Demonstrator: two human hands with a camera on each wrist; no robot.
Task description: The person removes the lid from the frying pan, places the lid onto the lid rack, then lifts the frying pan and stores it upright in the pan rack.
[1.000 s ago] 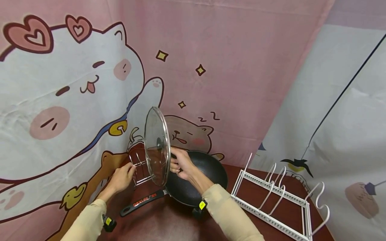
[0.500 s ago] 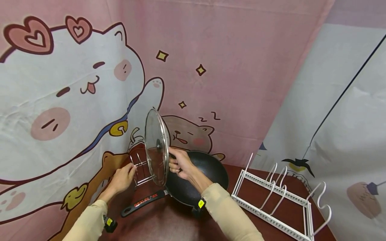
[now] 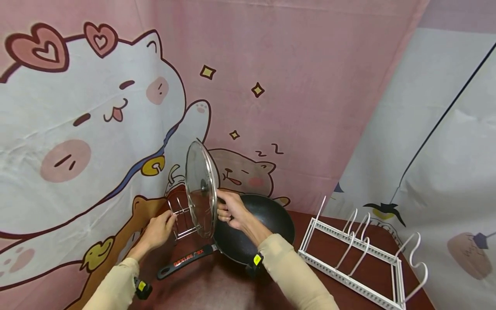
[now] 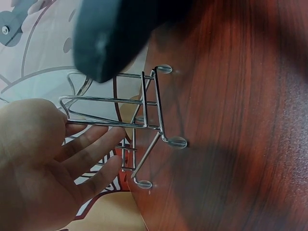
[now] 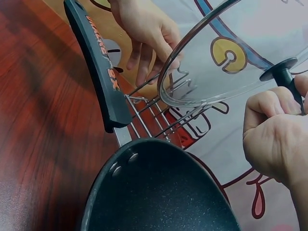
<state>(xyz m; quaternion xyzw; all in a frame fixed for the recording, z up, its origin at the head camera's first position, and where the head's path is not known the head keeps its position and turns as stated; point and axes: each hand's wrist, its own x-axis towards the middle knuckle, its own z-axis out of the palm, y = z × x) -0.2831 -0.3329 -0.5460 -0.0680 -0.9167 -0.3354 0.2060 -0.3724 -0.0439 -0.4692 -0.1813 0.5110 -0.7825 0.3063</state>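
Observation:
A glass lid (image 3: 197, 168) with a metal rim stands nearly upright, its lower edge at the wire rack (image 4: 158, 103). My right hand (image 3: 232, 211) grips the lid by its black knob (image 5: 281, 74), fingers curled around it. On the rack's left side, my left hand (image 3: 159, 230) pinches a top wire between thumb and fingers; the left wrist view shows several fingers behind the wire and hides the thumb. The rack rests on clear round feet on the table. Right behind the right hand lies a black wok (image 3: 271, 219), its long handle (image 3: 187, 260) pointing left toward me.
A white rack frame (image 3: 348, 281) with upright wire dividers stands on the right of the brown-red table (image 3: 209, 284). Printed cloth (image 3: 302, 107) hangs close behind and along the left side. The wok's handle crosses the table in front of the wire rack.
The lid has shifted slightly left, with the right hand still on its knob. My left hand stays on the rack. The wok has not visibly moved.

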